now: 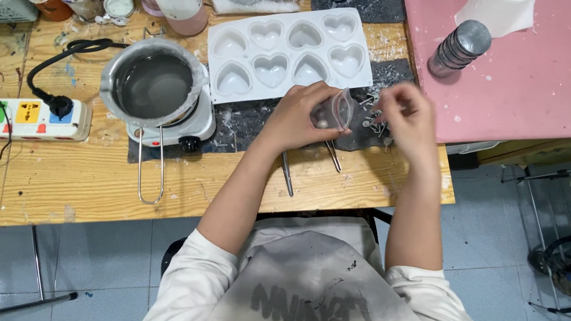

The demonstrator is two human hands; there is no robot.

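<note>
Holding small clear plastic bag (pixel 336 109), left hand (pixel 301 117) fingers clamped on it; right hand (pixel 405 113) blurred, finger state unclear.

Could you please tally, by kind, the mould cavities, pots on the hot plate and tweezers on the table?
Heart-shaped cavities in the white mould: 8
Metal pot on the hot plate: 1
Tweezers: 1
Total: 10

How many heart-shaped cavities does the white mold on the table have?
8. The white mold holds two rows of four heart cavities, running from beside the pot toward the pink mat. All are visible; the left hand sits just below it.
</note>
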